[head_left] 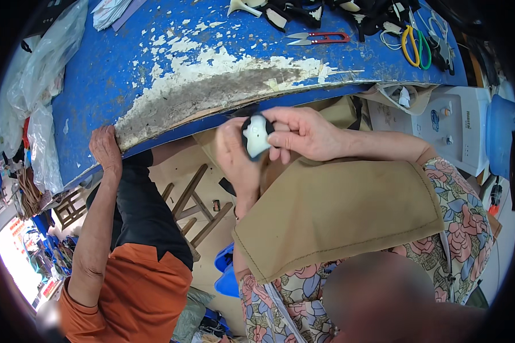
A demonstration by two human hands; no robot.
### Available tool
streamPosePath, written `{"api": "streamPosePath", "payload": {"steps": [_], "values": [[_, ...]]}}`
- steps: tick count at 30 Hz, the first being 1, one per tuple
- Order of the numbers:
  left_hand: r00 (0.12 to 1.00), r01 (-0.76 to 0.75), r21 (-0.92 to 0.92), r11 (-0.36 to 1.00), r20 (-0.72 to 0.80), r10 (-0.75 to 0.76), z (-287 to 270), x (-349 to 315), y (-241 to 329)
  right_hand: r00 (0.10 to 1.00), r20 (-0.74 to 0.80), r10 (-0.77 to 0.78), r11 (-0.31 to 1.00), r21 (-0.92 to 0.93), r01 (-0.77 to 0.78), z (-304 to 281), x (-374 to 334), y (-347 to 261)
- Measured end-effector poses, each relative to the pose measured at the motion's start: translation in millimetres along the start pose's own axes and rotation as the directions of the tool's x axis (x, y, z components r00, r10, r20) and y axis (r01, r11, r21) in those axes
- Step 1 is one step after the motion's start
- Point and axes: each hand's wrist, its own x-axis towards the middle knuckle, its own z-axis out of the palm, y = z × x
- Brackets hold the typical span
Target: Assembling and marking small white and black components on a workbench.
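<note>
Between my hands, just off the table's front edge, is a small rounded piece [258, 136] with a white, smooth-looking face and a black rim; its exact kind I cannot make out. My left hand [236, 157], slightly smeared by motion, grips its left side. On the other side, my right hand [307, 134] pinches its edge between thumb and fingers. The piece's back is hidden.
The worn blue table [183, 63] holds red-handled thread snips [318, 38], scissors with yellow and green handles [416, 47] and a heap of black-and-white pieces [309, 12]. A co-worker's hand [106, 147] rests on the edge at left, above a wooden stool [197, 203].
</note>
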Motion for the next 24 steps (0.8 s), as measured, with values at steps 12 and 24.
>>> {"api": "streamPosePath", "payload": {"steps": [12,24], "values": [[0.963,0.27,-0.504,0.82,0.141,-0.231,30.4,-84.7,152.1,0.993,-0.111,-0.035,0.997,-0.072,0.027,-2.9,9.6,-4.9],[0.935,0.351,-0.829,0.436,0.28,-0.22,33.3,-73.9,147.9,0.982,-0.089,-0.169,0.978,-0.138,0.155,8.0,5.9,-5.6]]}}
